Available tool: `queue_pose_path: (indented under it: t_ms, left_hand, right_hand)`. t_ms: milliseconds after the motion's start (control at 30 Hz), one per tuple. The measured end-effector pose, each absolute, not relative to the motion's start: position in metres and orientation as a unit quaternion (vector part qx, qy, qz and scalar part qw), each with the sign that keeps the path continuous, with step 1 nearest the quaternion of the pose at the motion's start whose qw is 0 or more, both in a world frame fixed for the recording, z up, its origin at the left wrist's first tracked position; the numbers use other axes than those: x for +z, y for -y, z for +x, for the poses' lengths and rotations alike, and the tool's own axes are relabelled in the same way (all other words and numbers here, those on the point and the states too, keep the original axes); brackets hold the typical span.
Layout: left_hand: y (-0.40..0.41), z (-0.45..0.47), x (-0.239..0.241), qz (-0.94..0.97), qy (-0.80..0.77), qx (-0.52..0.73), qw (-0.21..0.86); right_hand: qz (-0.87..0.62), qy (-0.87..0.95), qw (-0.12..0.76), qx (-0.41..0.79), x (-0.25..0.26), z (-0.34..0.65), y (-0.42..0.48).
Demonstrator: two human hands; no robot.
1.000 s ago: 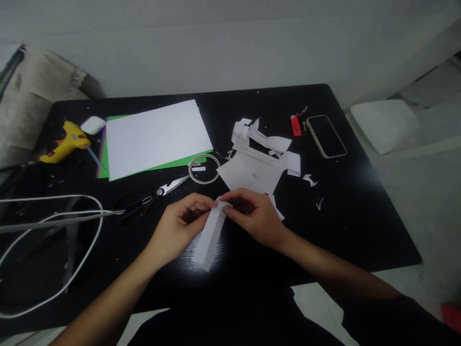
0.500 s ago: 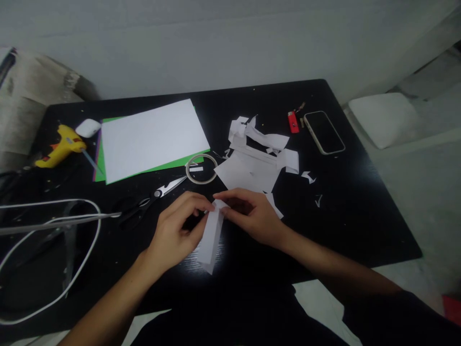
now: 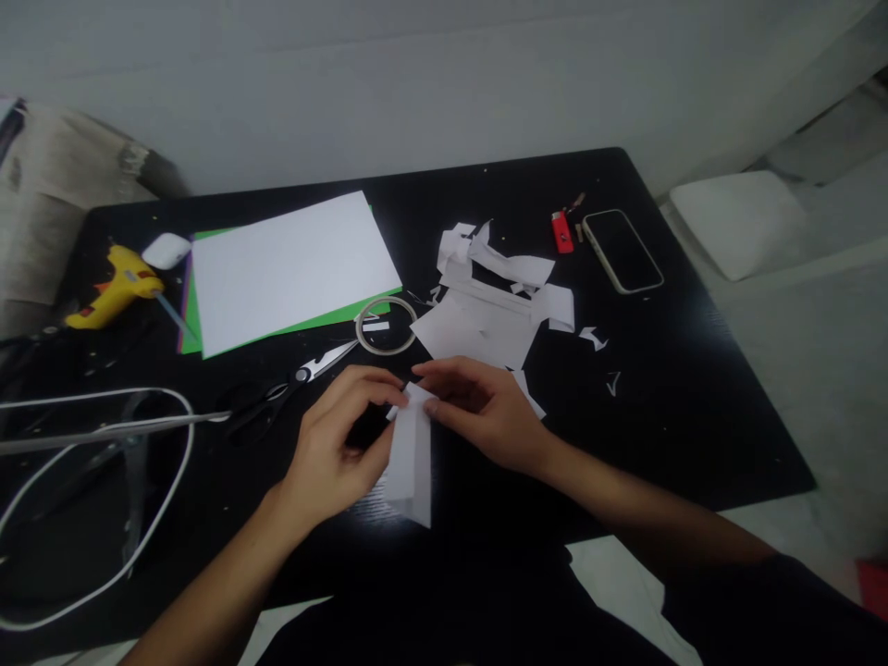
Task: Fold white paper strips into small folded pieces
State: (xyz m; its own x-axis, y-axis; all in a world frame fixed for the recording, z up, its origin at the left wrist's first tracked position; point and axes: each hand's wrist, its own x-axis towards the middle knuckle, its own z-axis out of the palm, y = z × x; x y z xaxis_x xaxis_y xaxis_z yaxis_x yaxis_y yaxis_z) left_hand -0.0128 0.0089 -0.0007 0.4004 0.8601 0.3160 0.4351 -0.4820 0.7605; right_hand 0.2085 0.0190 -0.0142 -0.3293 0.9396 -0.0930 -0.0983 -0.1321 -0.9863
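A folded strip of white paper (image 3: 411, 458) slants toward me over the front part of the black table. My left hand (image 3: 343, 435) pinches its upper left edge between thumb and fingers. At the upper right corner, my right hand (image 3: 489, 407) grips the same paper with its thumb on top; the other fingertips are partly hidden behind it. Just beyond the hands lie a roll of tape (image 3: 359, 326) and a heap of white paper scraps (image 3: 478, 328). Scissors (image 3: 303, 375) with black handles rest left of my left hand, blades partly open.
White sheets (image 3: 295, 268) lie on green paper (image 3: 326, 319) at the back left of the table (image 3: 666, 407). Beside them are a yellow glue gun (image 3: 117, 287) and a white case (image 3: 166, 251). A white cable (image 3: 184, 462) loops at left. A red lighter (image 3: 561, 233) and phone (image 3: 622, 252) lie back right.
The folded paper's lower end has swung slightly to the right and its fold has opened wider. Both hands keep their hold in nearly the same place.
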Motion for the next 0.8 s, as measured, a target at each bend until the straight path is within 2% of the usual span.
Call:
queue_pose_path:
  t_ms: [500, 800]
  left_hand:
    - [-0.0096, -0.0162, -0.0029, 0.770, -0.434, 0.395, 0.251]
    - [-0.0087, -0.0122, -0.0031, 0.694, -0.489, 0.335, 0.408]
  right_hand:
    - [-0.379, 0.534, 0.431, 0.621, -0.0074, 0.2098, -0.0188]
    - [-0.452, 0.584, 0.458, 0.495, -0.0087, 0.2074, -0.0169]
